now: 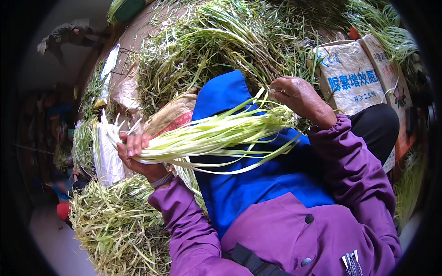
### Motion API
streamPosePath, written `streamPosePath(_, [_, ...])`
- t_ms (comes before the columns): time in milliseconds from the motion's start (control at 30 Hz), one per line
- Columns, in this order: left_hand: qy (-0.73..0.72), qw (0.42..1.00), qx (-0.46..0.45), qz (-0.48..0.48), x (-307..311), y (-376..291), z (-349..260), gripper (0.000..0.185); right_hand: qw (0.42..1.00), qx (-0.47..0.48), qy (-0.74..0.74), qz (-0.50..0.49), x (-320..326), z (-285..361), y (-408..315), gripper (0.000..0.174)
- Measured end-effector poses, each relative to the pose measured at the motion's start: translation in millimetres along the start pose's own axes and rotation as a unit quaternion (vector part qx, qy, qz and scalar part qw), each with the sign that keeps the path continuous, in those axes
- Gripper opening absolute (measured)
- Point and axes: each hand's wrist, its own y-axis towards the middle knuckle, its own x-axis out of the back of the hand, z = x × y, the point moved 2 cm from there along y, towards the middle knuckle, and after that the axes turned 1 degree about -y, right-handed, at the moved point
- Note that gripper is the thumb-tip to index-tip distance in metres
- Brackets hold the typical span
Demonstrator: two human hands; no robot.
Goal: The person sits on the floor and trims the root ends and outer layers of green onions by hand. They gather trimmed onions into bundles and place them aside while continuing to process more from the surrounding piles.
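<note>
A loose bunch of pale yellow-green garlic chives [214, 134] lies across above my lap, over a blue apron [222, 89]. My left hand [138, 151] is closed around its white stem end, and the leaves fan out to the right. By the leaf tips, my right hand [297, 96] is curled with thumb and fingers pinched together; thin leaf scraps show at the fingertips. Just beyond my knees rises a large heap of green leaves and trimmings [179, 58]. Longer chives [241, 31] lie on that heap.
Printed woven sacks [352, 76] stand at the right, beside more chives [383, 27]. A tan sack [176, 110] lies before me, near a white plastic bag [108, 151]. Another heap of trimmings [121, 224] sits at my left. One person [69, 34] is at far left.
</note>
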Motion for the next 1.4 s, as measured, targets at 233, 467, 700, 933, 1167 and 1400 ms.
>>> streamPosePath(233, [-0.003, 1.000, -0.018, -0.020, 9.3, -5.4, -11.3, 0.032, 0.995, 0.071, 0.071, -0.013, -11.6, 35.5, 9.7, 0.022])
streamPosePath(467, [-0.005, 1.000, -0.010, -0.007, 10.4, -6.4, -13.0, 0.033, 0.992, 0.122, 0.033, -0.005, -31.3, 51.4, 22.9, 0.010])
streamPosePath(700, [-0.006, 1.000, -0.010, -0.014, 8.7, -6.1, -10.2, 0.031, 0.973, -0.022, 0.229, 0.031, -37.3, 43.2, 29.4, 0.014])
streamPosePath(933, [-0.005, 1.000, -0.009, -0.017, 11.2, -7.6, -9.0, 0.031, 0.825, -0.195, 0.530, 0.017, -36.1, 20.5, 34.5, 0.010])
streamPosePath(1167, [-0.002, 0.999, -0.026, -0.046, 27.8, -14.8, -19.4, 0.031, 0.961, -0.133, 0.242, 0.006, -7.5, -4.8, 7.7, 0.043])
streamPosePath(1400, [-0.006, 0.997, -0.056, -0.058, 32.9, -16.0, -24.2, 0.030, 0.989, -0.021, 0.143, -0.017, -4.3, -5.5, -2.1, 0.013])
